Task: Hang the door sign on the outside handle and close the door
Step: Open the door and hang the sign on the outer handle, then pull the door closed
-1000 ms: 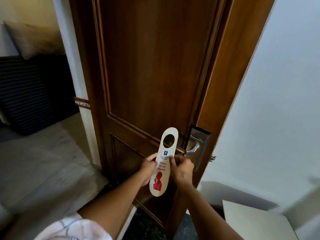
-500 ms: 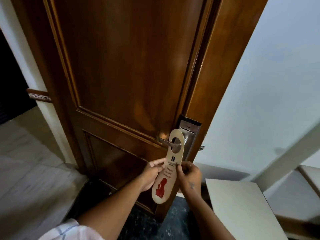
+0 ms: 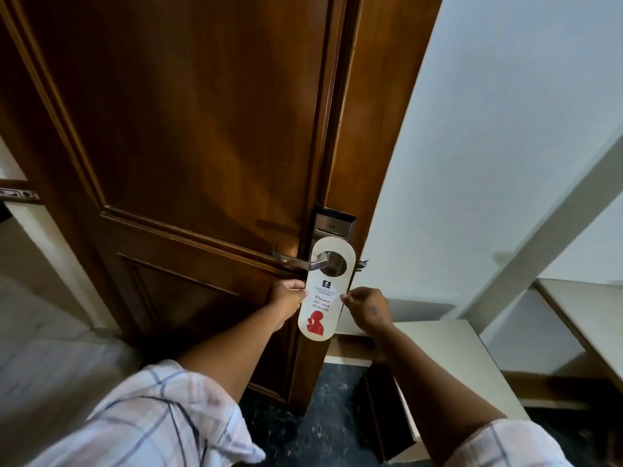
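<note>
A white door sign [image 3: 320,308] with red "Please do not disturb" print hangs with its round hole over the silver lever handle [image 3: 300,262] of the brown wooden door [image 3: 175,129]. The lever passes through the hole, right at the metal lock plate [image 3: 332,224]. My left hand [image 3: 286,299] pinches the sign's left edge at mid height. My right hand [image 3: 367,310] touches its right edge with the fingertips; whether it still grips is unclear. The door stands ajar, its edge facing me.
A white wall [image 3: 488,129] stands right of the door. A low white table top [image 3: 448,365] sits close under my right arm, with another white ledge [image 3: 586,315] further right. Dark floor [image 3: 313,416] lies below; pale tiled floor [image 3: 50,365] spreads at the left.
The sign went from held free in front of the door to threaded over the lever and slid along it to the lock plate. My view moved closer and rightward.
</note>
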